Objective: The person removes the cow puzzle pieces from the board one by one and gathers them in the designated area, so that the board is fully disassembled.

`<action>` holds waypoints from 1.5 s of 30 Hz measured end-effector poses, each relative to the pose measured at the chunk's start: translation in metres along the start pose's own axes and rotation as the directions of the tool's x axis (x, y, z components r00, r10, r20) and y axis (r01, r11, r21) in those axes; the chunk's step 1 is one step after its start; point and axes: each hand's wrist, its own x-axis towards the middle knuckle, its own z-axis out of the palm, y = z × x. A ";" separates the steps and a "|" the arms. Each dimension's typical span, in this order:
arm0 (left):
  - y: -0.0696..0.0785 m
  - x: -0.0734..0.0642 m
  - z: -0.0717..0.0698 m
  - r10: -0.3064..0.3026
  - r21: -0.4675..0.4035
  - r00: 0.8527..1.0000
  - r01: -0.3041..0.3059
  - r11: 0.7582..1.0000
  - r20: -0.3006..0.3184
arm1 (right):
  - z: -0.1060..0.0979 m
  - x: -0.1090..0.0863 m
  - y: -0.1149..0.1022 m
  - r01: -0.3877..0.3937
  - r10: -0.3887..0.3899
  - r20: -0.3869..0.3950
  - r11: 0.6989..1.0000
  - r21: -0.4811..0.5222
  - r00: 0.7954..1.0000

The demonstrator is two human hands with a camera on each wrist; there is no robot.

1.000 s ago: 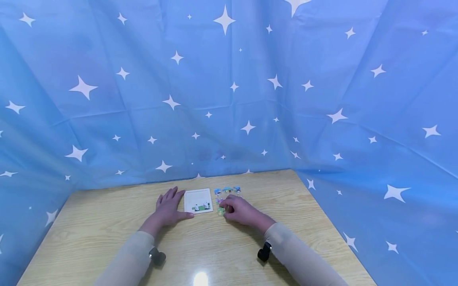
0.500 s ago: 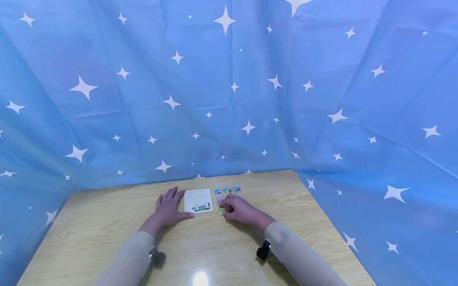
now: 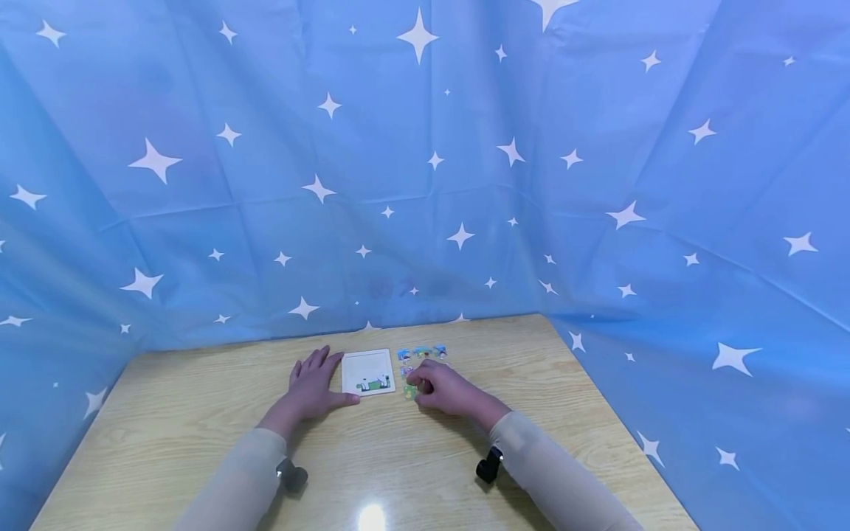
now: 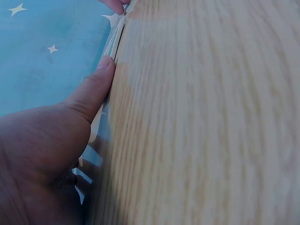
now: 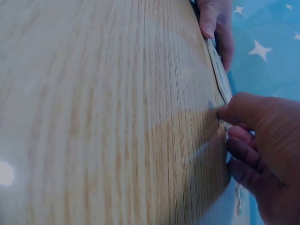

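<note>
A square white puzzle tray [image 3: 367, 365] lies on the table in the head view, with a green-and-white strip of joined puzzle pieces [image 3: 375, 385] along its bottom edge. At the tray's left side my left hand [image 3: 315, 385] is spread, thumb at the near corner and fingers along the edge. The left wrist view shows its thumb [image 4: 96, 84] straight along the rim. Right of the tray, my right hand [image 3: 446, 389] pinches a green puzzle piece [image 3: 409, 393] at the table surface with curled thumb and fingers. In the right wrist view the right hand [image 5: 267, 140] largely covers that piece.
Several loose colourful puzzle pieces [image 3: 423, 352] lie in rows beyond my right hand, some partly hidden by it. The wooden table [image 3: 358, 450] ends at a blue star-patterned curtain [image 3: 398, 184]. Black wrist cameras [image 3: 292, 477] hang at both sleeves.
Both hands stay almost where they were. The green piece by my right fingertips shows slightly differently; the tray and other pieces have not moved.
</note>
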 end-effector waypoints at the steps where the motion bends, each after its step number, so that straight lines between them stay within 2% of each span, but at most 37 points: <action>1: 0.000 0.000 0.000 0.001 0.002 1.000 -0.001 1.000 -0.001 | 0.000 0.000 0.000 0.000 0.000 0.001 1.000 0.002 1.000; 7: 0.000 0.001 0.001 0.003 0.004 1.000 -0.003 1.000 0.000 | 0.000 -0.001 -0.001 0.011 -0.011 -0.011 1.000 0.013 1.000; 12: 0.002 0.001 0.000 -0.002 0.002 1.000 0.002 1.000 0.005 | 0.000 0.005 -0.011 0.048 -0.047 -0.029 0.998 0.040 0.998; 19: 0.002 0.000 -0.001 -0.008 0.006 1.000 0.008 1.000 0.004 | 0.008 0.030 -0.032 0.086 -0.085 -0.017 0.996 0.038 0.996; 24: 0.001 0.000 -0.001 0.003 0.005 1.000 -0.003 1.000 -0.002 | 0.018 0.051 -0.042 0.125 -0.124 0.013 0.992 -0.035 0.992; 33: 0.000 0.001 0.000 0.015 0.010 1.000 -0.014 1.000 -0.006 | 0.023 0.069 -0.056 0.094 -0.088 0.079 0.993 -0.070 0.993; 45: 0.001 -0.001 -0.001 0.010 0.015 1.000 -0.010 1.000 -0.005 | 0.028 0.079 -0.053 0.046 -0.032 0.133 0.994 -0.104 0.991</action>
